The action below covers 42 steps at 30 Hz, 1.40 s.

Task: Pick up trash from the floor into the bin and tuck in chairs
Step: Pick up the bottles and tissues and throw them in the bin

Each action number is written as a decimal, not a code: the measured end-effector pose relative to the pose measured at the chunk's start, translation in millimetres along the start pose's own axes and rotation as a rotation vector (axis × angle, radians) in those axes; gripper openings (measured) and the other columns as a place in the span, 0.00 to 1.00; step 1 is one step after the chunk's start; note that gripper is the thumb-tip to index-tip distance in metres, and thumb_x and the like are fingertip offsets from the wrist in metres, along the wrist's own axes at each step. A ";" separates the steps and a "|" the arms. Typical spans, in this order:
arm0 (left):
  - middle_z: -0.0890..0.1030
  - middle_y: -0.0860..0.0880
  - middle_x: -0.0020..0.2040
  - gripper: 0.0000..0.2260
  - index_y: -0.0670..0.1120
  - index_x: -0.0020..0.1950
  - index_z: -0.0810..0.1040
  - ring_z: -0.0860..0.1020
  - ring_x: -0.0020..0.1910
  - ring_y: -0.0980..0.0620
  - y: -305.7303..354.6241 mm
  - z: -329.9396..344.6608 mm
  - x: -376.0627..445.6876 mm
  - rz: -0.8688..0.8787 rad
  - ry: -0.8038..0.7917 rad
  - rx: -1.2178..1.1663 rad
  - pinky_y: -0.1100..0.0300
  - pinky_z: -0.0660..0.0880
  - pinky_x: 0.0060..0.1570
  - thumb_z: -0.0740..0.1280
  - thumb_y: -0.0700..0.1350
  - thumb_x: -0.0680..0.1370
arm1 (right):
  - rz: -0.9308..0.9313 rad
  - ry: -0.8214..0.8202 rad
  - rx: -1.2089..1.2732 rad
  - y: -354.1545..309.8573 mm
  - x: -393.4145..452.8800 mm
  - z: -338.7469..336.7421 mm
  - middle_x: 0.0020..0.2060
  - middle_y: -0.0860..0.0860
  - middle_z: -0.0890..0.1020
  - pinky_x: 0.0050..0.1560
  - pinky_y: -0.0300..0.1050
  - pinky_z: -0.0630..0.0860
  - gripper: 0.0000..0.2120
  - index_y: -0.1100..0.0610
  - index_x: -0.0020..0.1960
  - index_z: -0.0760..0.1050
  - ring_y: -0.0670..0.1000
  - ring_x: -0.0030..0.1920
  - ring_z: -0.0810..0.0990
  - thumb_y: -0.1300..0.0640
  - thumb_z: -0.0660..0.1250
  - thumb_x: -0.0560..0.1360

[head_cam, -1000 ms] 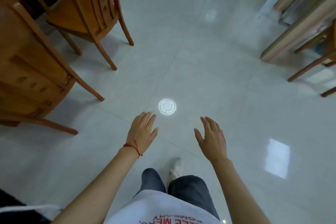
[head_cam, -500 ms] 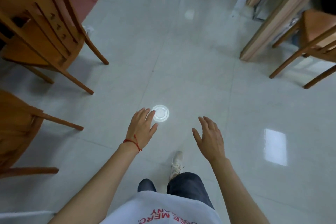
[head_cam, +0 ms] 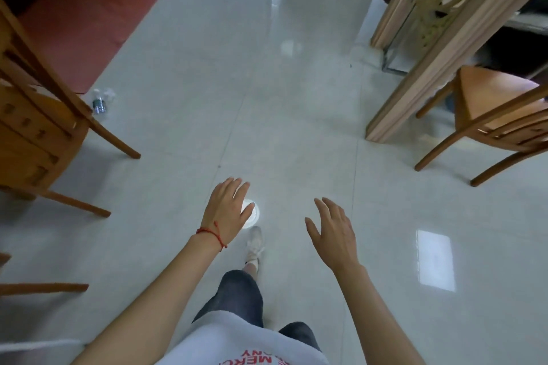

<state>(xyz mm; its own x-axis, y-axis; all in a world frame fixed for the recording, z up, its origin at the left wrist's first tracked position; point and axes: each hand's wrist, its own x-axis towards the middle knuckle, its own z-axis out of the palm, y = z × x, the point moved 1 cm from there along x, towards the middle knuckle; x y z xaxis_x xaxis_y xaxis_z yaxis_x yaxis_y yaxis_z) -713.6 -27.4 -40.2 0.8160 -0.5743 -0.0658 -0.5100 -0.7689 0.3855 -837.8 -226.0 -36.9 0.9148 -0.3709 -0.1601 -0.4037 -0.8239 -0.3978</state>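
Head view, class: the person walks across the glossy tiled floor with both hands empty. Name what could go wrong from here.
1. The plastic bottle lies partly behind the leg of the left chair; it could be overlooked, or the leg bumped when reaching for it.
2. The floor is glossy, so a slip is possible.
3. The left hand and right hand hold nothing, and no bin is in view.

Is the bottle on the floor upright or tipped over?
Tipped over: the bottle lies on its side on the tiles beside the left chair, at the red mat's edge.
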 end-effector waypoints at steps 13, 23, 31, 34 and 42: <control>0.65 0.39 0.71 0.22 0.40 0.70 0.63 0.60 0.72 0.41 -24.9 -36.1 241.5 0.027 -0.044 -0.047 0.50 0.54 0.72 0.60 0.47 0.78 | 0.087 0.040 0.034 0.2 224.6 -48.2 0.68 0.56 0.69 0.66 0.50 0.64 0.23 0.57 0.69 0.64 0.55 0.69 0.65 0.49 0.59 0.77; 0.67 0.38 0.70 0.21 0.39 0.69 0.65 0.61 0.71 0.41 -27.4 -34.6 406.7 -0.042 -0.030 -0.021 0.48 0.55 0.71 0.60 0.47 0.78 | 0.021 -0.028 0.029 35.1 404.1 -83.7 0.70 0.55 0.65 0.68 0.49 0.60 0.24 0.56 0.71 0.61 0.54 0.70 0.62 0.47 0.57 0.78; 0.67 0.38 0.70 0.21 0.39 0.69 0.65 0.61 0.71 0.40 -28.9 -49.8 514.3 -0.126 0.017 -0.048 0.48 0.55 0.71 0.61 0.47 0.78 | -0.045 -0.080 -0.009 48.1 530.0 -117.9 0.70 0.56 0.65 0.68 0.49 0.61 0.24 0.57 0.71 0.61 0.54 0.70 0.62 0.48 0.57 0.78; 0.66 0.38 0.71 0.21 0.40 0.69 0.64 0.60 0.72 0.41 -38.3 -56.4 547.9 -0.157 0.021 -0.059 0.49 0.55 0.71 0.60 0.47 0.78 | -0.076 -0.100 -0.025 42.4 569.7 -122.4 0.70 0.56 0.65 0.68 0.49 0.61 0.24 0.56 0.70 0.62 0.54 0.70 0.62 0.48 0.57 0.78; 0.65 0.37 0.71 0.21 0.39 0.69 0.64 0.60 0.72 0.40 -94.5 -77.0 645.1 -0.204 0.027 -0.094 0.48 0.54 0.71 0.60 0.46 0.78 | -0.151 -0.153 -0.096 -4.6 696.3 -121.2 0.71 0.55 0.63 0.69 0.48 0.59 0.24 0.55 0.71 0.60 0.53 0.71 0.60 0.47 0.55 0.78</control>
<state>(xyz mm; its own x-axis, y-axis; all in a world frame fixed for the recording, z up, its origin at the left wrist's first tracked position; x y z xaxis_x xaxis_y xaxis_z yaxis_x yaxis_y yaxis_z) -118.0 -303.6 -48.2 0.9070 -0.4013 -0.1272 -0.3076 -0.8380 0.4507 -201.0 -532.4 -37.0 0.9536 -0.1772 -0.2433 -0.2552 -0.9046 -0.3414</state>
